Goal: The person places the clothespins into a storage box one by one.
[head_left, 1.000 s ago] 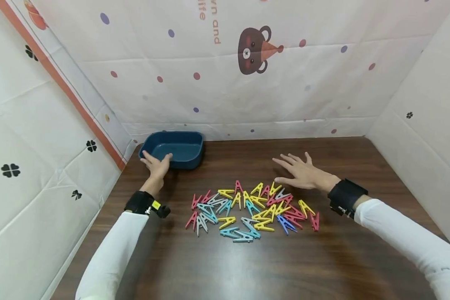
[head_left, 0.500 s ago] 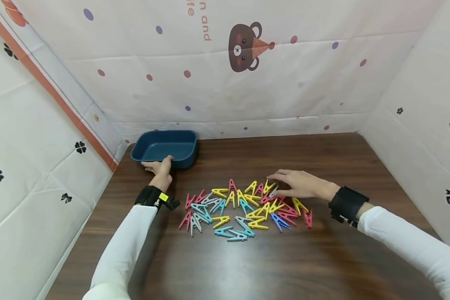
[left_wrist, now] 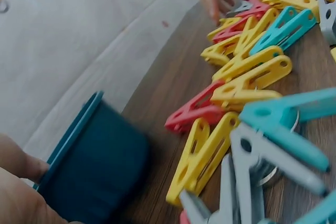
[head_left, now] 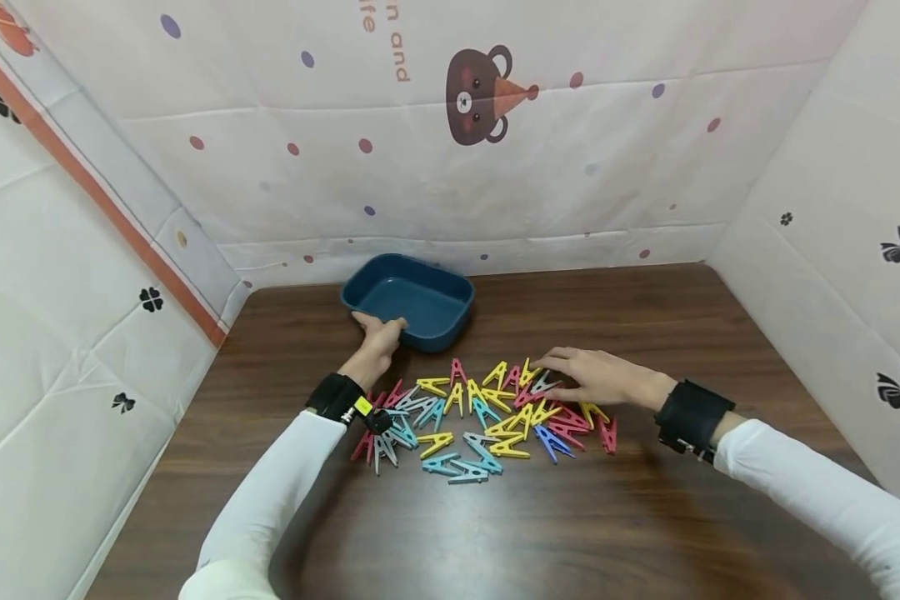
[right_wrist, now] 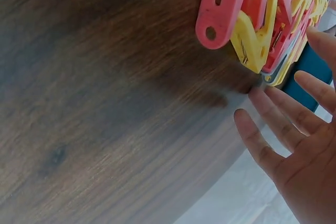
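Observation:
My left hand (head_left: 376,347) grips the near left rim of a dark blue plastic basin (head_left: 411,302); the left wrist view has the thumb at the rim of this basin (left_wrist: 100,166). No contents show inside it. Many plastic clothespins, such as a yellow clothespin (head_left: 435,443) and a blue clothespin (head_left: 552,442), lie spread over the table. My right hand (head_left: 602,377) hovers palm down at the right end of the spread, fingertips close to a grey clothespin (head_left: 544,384). In the right wrist view the fingers of that hand (right_wrist: 310,166) are extended and hold nothing.
A brown wood-grain table (head_left: 495,542) carries everything. White printed cloth stands as a back wall (head_left: 307,192) behind it, with a left side wall (head_left: 52,400) and a right side wall (head_left: 810,292).
My left hand has taken hold of the basin's rim and moved it right, turning it slightly. My right hand has come down and left toward the clothespins. The head view has shifted a little.

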`<act>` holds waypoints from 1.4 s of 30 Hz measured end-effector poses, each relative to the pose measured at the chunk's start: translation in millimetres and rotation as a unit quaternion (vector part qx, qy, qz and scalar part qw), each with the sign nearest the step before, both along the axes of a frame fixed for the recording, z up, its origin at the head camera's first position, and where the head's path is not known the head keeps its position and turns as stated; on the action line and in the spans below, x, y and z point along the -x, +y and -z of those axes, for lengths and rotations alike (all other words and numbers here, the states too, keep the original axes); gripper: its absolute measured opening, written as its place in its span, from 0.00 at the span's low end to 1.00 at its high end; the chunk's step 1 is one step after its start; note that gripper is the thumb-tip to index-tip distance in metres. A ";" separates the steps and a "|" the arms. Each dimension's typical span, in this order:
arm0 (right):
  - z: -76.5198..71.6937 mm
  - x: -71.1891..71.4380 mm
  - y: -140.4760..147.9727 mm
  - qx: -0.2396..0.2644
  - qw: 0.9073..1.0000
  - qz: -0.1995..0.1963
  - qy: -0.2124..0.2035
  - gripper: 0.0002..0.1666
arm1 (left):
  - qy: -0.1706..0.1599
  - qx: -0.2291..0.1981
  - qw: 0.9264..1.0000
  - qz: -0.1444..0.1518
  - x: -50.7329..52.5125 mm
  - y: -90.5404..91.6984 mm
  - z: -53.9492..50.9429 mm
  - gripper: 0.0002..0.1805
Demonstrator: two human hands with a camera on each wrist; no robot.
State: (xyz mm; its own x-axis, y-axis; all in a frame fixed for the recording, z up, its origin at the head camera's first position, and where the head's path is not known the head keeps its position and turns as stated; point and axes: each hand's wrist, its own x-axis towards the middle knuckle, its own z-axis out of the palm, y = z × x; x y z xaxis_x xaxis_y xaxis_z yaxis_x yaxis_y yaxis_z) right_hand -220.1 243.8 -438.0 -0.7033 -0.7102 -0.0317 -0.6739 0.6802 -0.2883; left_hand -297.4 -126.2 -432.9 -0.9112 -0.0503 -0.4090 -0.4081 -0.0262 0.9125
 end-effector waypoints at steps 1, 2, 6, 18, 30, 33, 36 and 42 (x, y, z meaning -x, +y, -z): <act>-0.9 -2.1 0.9 0.002 1.000 0.000 -0.003 0.32 | -0.002 0.001 1.000 0.022 -1.2 4.8 -0.2 0.60; -1.6 -4.2 2.1 0.005 1.000 0.000 -0.005 0.32 | -0.005 0.004 0.999 0.045 -2.5 8.8 -0.6 0.59; -8.8 -16.0 9.0 0.035 0.999 0.003 -0.012 0.31 | -0.009 0.027 0.992 0.122 -3.5 16.9 1.3 0.55; -12.8 -44.6 36.2 0.012 1.000 0.017 -0.003 0.27 | 0.024 -0.014 0.973 0.231 18.8 -4.3 15.1 0.45; -8.4 -66.0 51.1 -0.015 0.997 0.070 0.011 0.31 | 0.042 -0.059 0.971 0.229 3.6 -12.9 33.3 0.40; -9.0 -63.8 45.7 -0.026 0.997 0.073 0.009 0.34 | 0.051 -0.072 0.971 0.222 0.8 -8.8 36.6 0.41; -6.3 -58.0 40.4 -0.016 0.998 0.062 0.003 0.35 | 0.057 -0.088 0.974 0.201 -1.4 -3.7 37.1 0.40; -1.6 -45.6 38.3 0.024 0.999 0.036 -0.014 0.31 | 0.057 -0.090 0.979 0.172 0.0 9.9 39.9 0.40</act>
